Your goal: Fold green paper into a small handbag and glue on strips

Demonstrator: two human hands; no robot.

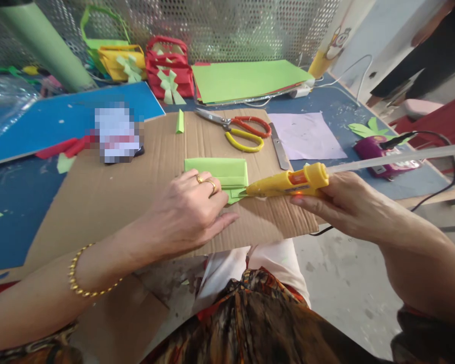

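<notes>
My right hand [345,202] is wrapped round a yellow hot glue gun [284,183], with a long clear glue stick [394,157] running out of its back. An orange light glows on the gun's underside. Its nozzle touches the right end of a folded piece of green paper [217,168]. With fingers curled, my left hand [197,205] presses on the lower left of that paper and hides part of it. The paper lies on a sheet of brown cardboard [136,202]. Just beyond it are scissors [246,132] with one red and one yellow handle.
A phone [117,134], a small green paper strip [179,122], a metal strip [279,146] and lilac paper [309,135] lie around. Behind stand red [170,76] and yellow [123,60] paper bags and a green paper stack [250,81]. At right sits a purple corded box [382,156].
</notes>
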